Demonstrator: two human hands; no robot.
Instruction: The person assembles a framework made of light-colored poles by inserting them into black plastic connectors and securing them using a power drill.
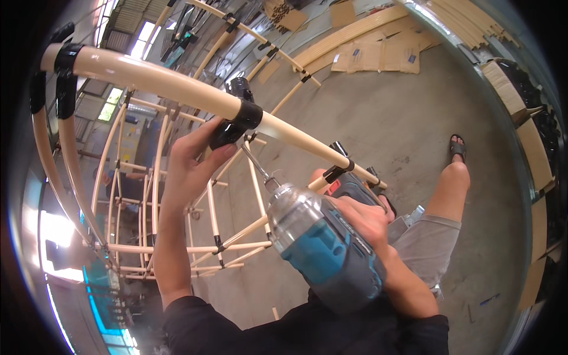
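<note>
My left hand [194, 158] is closed on a black pipe joint [247, 116] that wraps round a long beige pipe [157, 84]. Its thumb and fingers press the joint's lower part from below. In my right hand [364, 223] is a teal and grey cordless impact driver [322, 245], gripped at the handle, which is mostly hidden. The driver's long bit [254, 158] points up at the joint, its tip close to the underside; whether it touches a screw I cannot tell. Another black joint [338, 168] sits farther right along the same pipe.
A frame of beige pipes and black joints [218, 242] spreads below and left. Flattened cardboard [378, 56] lies on the concrete floor [408, 112] at the back. Open boxes with black parts [520, 89] line the right side. A pen [490, 299] lies at lower right.
</note>
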